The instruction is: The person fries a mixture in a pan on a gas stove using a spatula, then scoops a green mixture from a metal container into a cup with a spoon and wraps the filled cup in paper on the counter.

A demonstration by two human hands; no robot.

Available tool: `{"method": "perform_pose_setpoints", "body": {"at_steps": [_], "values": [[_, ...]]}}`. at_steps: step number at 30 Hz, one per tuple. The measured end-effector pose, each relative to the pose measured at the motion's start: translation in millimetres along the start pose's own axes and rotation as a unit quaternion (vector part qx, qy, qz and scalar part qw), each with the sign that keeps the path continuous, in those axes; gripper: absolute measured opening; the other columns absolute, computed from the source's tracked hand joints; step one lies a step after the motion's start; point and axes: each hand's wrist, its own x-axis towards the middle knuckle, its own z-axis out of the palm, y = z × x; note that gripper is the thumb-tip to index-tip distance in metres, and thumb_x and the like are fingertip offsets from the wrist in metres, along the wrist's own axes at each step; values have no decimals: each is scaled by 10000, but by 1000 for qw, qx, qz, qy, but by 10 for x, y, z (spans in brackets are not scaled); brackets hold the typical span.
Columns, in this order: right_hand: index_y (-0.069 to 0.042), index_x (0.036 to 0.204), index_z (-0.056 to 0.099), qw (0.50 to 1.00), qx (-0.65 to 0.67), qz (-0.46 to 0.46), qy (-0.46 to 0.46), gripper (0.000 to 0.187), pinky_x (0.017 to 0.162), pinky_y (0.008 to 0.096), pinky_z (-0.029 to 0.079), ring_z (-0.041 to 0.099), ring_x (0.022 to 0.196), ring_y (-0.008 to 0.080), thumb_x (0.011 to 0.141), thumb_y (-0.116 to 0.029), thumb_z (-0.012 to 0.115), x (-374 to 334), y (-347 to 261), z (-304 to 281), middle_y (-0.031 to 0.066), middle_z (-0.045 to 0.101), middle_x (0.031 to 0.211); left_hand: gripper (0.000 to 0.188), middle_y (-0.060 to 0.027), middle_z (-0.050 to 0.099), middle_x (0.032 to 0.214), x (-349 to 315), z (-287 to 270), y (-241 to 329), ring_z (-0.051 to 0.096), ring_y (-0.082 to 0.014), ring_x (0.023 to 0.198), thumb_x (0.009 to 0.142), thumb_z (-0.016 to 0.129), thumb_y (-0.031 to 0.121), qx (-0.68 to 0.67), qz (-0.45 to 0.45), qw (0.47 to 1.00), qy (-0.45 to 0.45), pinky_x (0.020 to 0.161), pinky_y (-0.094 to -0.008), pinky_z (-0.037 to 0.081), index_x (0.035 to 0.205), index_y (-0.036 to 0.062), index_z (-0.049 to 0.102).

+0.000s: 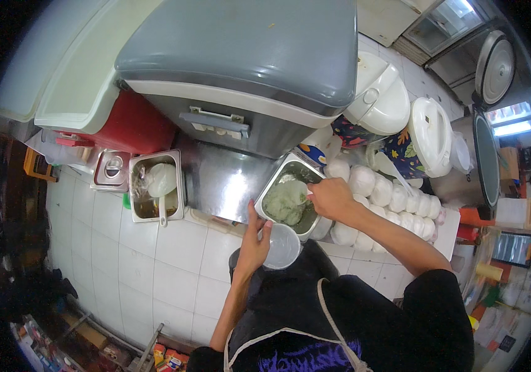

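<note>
My left hand [254, 243] is closed around the side of a clear plastic cup [282, 248], which sits low beside a square steel pan [303, 230]. Inside that pan lies a moist, pale green shredded or jelly-like mass [284, 203]. My right hand [330, 197] reaches over the pan's right rim, its fingers closed on the handle of a utensil. The utensil's head is down in the green mass, so its exact kind cannot be made out. The cup's inside looks translucent, and what it holds, if anything, is unclear.
Left of the steel counter [222, 180], another steel pan [178, 208] holds a white ladle [162, 181]. A lidded steel container [111, 170] stands beside it. Large coolers, one grey [234, 56] and one red [135, 127], block the far side. Stacked white cups [396, 198] and patterned dispensers [427, 139] crowd the right.
</note>
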Motion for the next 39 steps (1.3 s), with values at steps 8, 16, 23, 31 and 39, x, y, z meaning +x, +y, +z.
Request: {"method": "perform_pose_setpoints", "body": {"at_steps": [8,16,23,31,39], "values": [[-1,907,748,980,192,55,24,296,768,538,549,708,841,435,926,-281,654,16,-55,320,272,708,821,699,-191,578,1417,71,-60,-18,621,-221,1171,1079,538,181,-49,43,998,0,984,-333,487,1646,53,151],[40,1040,733,894,388,170,-145,368,737,456,536,709,771,404,918,-305,693,207,-31,370,232,729,849,663,-147,312,1659,110,-121,-41,563,-233,1277,1083,533,175,-85,6,996,-29,967,-344,511,1649,102,196],[10,1031,761,944,322,65,-21,327,744,432,536,710,769,369,911,-289,697,93,-80,388,247,719,828,675,-152,290,1676,79,-91,-12,551,-252,1305,1078,539,155,-94,14,995,-37,1001,-345,500,1651,102,185],[-45,1138,757,942,336,7,-2,383,835,472,542,698,922,453,902,-338,684,-107,-31,341,296,713,965,690,-146,307,1671,90,-85,-137,558,-236,1287,1073,557,171,-54,43,997,-27,1004,-353,501,1656,136,189],[-21,1125,754,968,248,-12,37,404,826,464,522,683,907,389,915,-359,682,-262,170,551,218,726,936,393,-194,728,1124,141,143,-685,681,-374,1019,1040,574,352,158,9,986,58,944,-447,532,1281,52,657]]}}
